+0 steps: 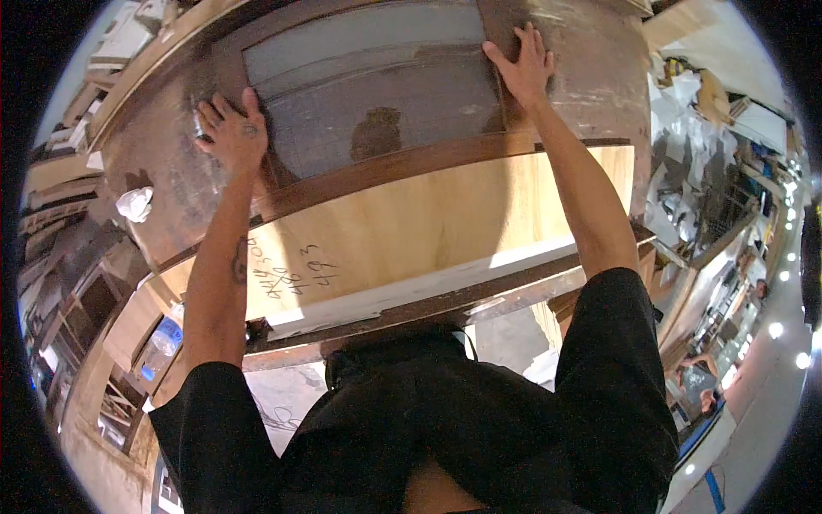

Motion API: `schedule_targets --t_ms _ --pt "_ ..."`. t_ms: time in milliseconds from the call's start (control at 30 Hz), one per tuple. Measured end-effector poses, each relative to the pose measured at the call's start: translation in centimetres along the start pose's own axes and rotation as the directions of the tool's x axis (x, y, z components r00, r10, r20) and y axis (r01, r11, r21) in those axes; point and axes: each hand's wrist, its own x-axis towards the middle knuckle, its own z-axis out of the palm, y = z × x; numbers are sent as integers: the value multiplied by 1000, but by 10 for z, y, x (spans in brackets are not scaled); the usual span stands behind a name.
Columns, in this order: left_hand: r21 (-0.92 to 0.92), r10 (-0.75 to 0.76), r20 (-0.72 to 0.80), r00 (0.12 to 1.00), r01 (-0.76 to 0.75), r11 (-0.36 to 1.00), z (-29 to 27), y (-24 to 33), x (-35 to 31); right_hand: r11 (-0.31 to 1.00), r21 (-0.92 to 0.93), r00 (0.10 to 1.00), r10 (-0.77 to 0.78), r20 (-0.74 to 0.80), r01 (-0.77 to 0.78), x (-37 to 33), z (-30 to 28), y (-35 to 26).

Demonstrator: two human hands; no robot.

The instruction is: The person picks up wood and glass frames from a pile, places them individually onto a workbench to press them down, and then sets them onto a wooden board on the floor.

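Toward the table's [599, 94] far edge, left hand [235, 141] and right hand [527, 73], spread, apparently ungripping, seemingly steady a framed panel [368, 81], which calls for even pressure next.

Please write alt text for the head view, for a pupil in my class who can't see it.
A person's left hand and right hand rest at opposite ends of a dark wooden frame with a grey pane, on a brown worktop. Nearer the body is a pale wooden board bearing handwriting; a crumpled white wad lies left.
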Motion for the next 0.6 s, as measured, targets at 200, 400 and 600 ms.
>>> schedule_targets --t_ms 200,400,600 --pt "-75 -32 37 999 35 997 -4 5 2 1000 -19 999 -16 49 17 -3 -2 3" --pt "-35 37 -4 999 -37 999 1 -7 2 996 -66 998 -58 12 59 -3 3 -4" --pt "-6 -2 -36 999 1 1000 3 -6 -1 993 -114 999 -40 -8 39 0 10 -9"
